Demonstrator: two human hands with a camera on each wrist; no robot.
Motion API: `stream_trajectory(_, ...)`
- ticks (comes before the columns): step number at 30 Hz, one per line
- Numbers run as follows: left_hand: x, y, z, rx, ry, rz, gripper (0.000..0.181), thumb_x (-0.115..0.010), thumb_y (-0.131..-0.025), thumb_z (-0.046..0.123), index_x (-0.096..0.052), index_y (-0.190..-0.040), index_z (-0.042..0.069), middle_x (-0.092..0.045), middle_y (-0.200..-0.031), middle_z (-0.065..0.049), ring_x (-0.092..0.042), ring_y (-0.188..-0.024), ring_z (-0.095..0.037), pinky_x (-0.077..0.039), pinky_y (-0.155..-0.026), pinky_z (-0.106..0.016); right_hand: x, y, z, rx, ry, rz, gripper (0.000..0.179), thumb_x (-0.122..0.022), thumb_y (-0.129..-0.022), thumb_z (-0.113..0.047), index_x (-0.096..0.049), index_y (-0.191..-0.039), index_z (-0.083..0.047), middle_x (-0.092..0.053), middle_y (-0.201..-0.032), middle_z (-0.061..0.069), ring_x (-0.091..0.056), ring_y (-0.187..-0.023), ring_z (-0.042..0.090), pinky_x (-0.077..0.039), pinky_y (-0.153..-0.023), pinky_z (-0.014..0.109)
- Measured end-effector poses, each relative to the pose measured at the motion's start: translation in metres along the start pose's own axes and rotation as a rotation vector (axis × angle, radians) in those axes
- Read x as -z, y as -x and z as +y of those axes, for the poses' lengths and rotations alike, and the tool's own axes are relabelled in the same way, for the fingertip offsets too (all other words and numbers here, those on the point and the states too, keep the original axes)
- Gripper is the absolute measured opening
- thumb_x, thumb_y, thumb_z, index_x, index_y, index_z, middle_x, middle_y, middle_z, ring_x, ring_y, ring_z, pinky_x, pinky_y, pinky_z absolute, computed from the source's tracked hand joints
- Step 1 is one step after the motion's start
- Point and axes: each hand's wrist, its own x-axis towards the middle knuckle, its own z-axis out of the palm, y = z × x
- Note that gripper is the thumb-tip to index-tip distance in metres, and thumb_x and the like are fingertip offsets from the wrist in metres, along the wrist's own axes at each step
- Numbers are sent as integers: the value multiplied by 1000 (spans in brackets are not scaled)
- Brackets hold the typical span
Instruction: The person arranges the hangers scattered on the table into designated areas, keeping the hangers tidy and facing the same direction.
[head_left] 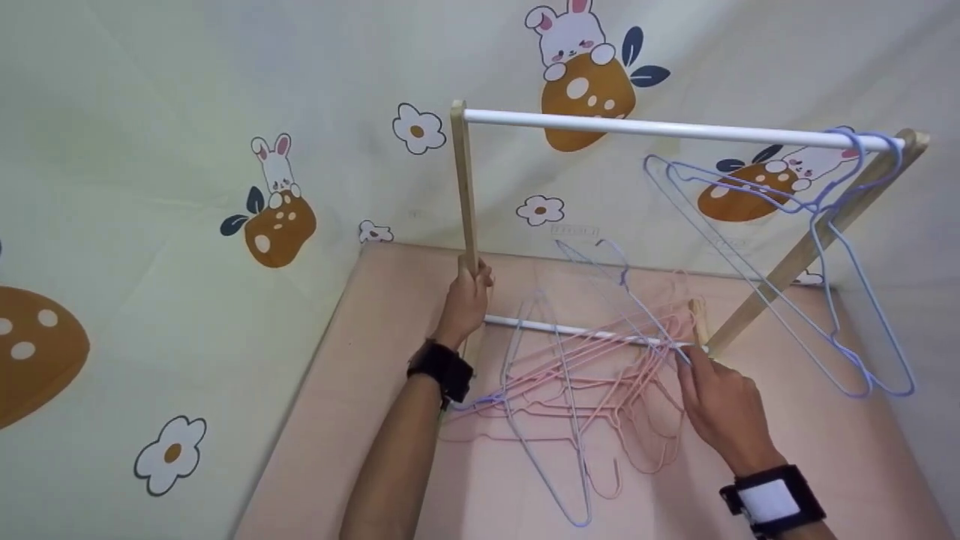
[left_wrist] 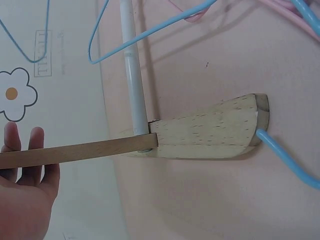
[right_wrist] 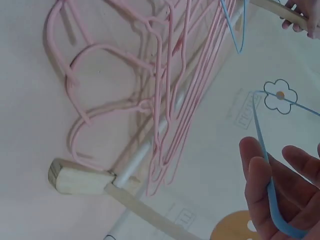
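My left hand (head_left: 466, 296) is around the left wooden post (head_left: 466, 187) of a small clothes rack; the left wrist view shows fingers (left_wrist: 37, 145) behind the post. Low at the right, my right hand (head_left: 724, 405) pinches a blue hanger (head_left: 637, 300) between thumb and fingers, its hook pointing up and away. Two more blue hangers (head_left: 817, 247) hang at the right end of the white top rail (head_left: 645, 129). Beneath the rack lies a tangle of pink hangers (head_left: 555, 409), with another blue hanger (head_left: 576, 420) over it.
A white lower rail (head_left: 525, 324) joins the rack's wooden feet (left_wrist: 215, 130). The rack stands on a pink surface (head_left: 322, 450), close to a pale cloth wall (head_left: 360, 67) printed with rabbits and flowers. The right wooden post (head_left: 787, 277) slants beside the hanging hangers.
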Motion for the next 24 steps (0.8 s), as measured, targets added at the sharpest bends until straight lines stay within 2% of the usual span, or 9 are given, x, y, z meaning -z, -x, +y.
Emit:
stream_trajectory(2,0,0,0,-10,1,5,17,-40,-120,10,-42,-135,2,-67,-121,-30,-68,-117,-37,-56,-93,-55,10,-1,5,7,16,9,8,-65,-106,-7,-62,-106,0,-51,-56,4,-52,-45,28,-36,-41,45)
stream_trajectory(4,0,0,0,-15,2,9,17,-40,-120,11,-41,-135,2,-67,-121,-31,-68,-116,-37,-56,-92,-55,20,-2,8,10,30,14,10,-64,-107,-6,-57,-101,-1,-39,-54,-5,-40,-45,19,-28,-43,38)
stream_trajectory(12,-2,-2,-2,11,0,17,18,-41,-121,13,-42,-136,3,-69,-119,-27,-69,-114,-35,-56,-85,-50,55,-5,20,40,89,70,16,-56,-111,-10,-52,-99,-1,-27,-54,-9,-28,-44,12,-20,-44,33)
stream_trajectory(19,-2,-2,-3,6,-8,20,19,-41,-120,13,-42,-135,1,-69,-115,-26,-70,-109,-38,-54,-74,-46,84,-13,20,-25,141,104,20,-55,-113,-14,-55,-102,3,-29,-54,-6,-26,-44,13,-19,-45,32)
stream_trajectory(24,-2,-2,-1,13,-32,20,19,-40,-121,13,-41,-136,2,-69,-115,-24,-71,-110,-41,-55,-73,-46,104,-21,24,-68,169,140,25,-54,-114,-15,-55,-100,6,-31,-54,-2,-27,-43,16,-20,-45,32)
